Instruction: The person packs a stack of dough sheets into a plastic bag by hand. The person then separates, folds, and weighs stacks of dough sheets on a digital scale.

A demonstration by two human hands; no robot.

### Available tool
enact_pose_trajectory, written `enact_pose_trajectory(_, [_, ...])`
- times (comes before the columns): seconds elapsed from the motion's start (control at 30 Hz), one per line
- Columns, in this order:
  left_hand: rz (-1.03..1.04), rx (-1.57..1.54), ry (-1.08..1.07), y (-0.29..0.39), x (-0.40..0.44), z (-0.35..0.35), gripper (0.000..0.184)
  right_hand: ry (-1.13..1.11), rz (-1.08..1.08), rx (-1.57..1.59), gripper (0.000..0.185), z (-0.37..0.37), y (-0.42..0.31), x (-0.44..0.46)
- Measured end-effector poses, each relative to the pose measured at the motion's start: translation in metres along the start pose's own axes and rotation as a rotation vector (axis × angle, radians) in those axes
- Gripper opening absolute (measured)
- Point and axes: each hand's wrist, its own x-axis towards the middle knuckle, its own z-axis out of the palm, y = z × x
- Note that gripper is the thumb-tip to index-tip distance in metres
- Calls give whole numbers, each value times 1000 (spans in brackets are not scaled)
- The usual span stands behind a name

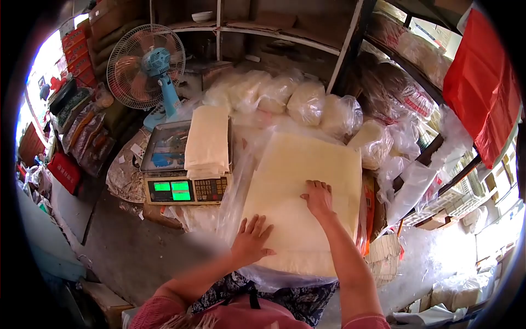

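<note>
A wide stack of pale yellow, thin sheets (pixel 296 159) lies flat in front of me on clear plastic. My left hand (pixel 252 241) rests at the stack's near left edge, fingers spread, holding nothing. Farther in, right of the middle, my right hand (pixel 319 198) lies on the top sheet with its thumb stretched out to the left; no object shows in it. To the left, a folded pile of similar pale sheets (pixel 207 142) sits on a digital scale (pixel 186 189) with lit green displays, its lower end hanging over the tray's front edge.
Several clear bags of pale contents (pixel 307 103) line the back of the table. Behind the scale stands a blue fan (pixel 157 61). Shelving with bags rises at the right, where a red cloth (pixel 482 88) hangs. Clear plastic (pixel 233 181) spreads between scale and stack.
</note>
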Motion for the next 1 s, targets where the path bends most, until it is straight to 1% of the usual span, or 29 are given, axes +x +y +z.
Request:
enact_pose_trajectory(0.07, [-3,5,-9,0,-1,2,73,148,-49,-58,45,-9,-5,-14])
enact_pose_trajectory(0.17, [-8,7,2,-1,-2,5,74,62,-114,72,50,-28,-16,-53])
enact_pose_trajectory(0.27, [-6,20,17,0,-3,7,74,107,-191,56,48,-42,-41,-101])
enact_pose_trajectory(0.37, [7,-3,18,3,-4,2,69,-37,-143,-41,50,3,-25,-120])
enact_pose_trajectory(0.4, [15,-16,19,1,-2,-3,67,-10,-146,-16,47,8,-23,-122])
enact_pose_trajectory(0.5, [106,133,-71,-10,-5,-30,63,-55,-153,-11,50,16,-13,-119])
enact_pose_trajectory(0.6, [-20,53,-31,-27,-12,-35,65,-191,-22,143,57,-21,-40,-118])
enact_pose_trajectory(0.7, [-42,-90,-70,3,-5,-74,65,-139,-353,235,60,-58,-92,-124])
enact_pose_trajectory(0.73, [-52,-132,81,9,-3,-83,67,-116,-353,203,54,-62,-103,-123])
enact_pose_trajectory(0.8, [-71,-217,382,15,0,-93,72,81,-392,188,48,-69,-101,-124])
enact_pose_trajectory(0.83, [-167,-371,471,12,1,-92,75,182,-413,180,46,-74,-100,-123])
enact_pose_trajectory(0.87, [-269,-524,560,4,1,-87,78,290,-516,262,39,-94,-101,-126])
enact_pose_trajectory(0.9, [-376,-677,649,-6,-2,-80,81,307,-573,247,38,-106,-97,-133])
enact_pose_trajectory(0.93, [-470,-988,593,-29,-7,-57,94,323,-632,233,37,-115,-91,-142])
enact_pose_trajectory(0.97, [-401,-1024,585,-42,-13,-40,96,339,-693,218,36,-118,-84,-150])
enact_pose_trajectory(1.0, [-330,-1061,576,-52,-20,-26,97,299,-640,240,34,-109,-73,-157])
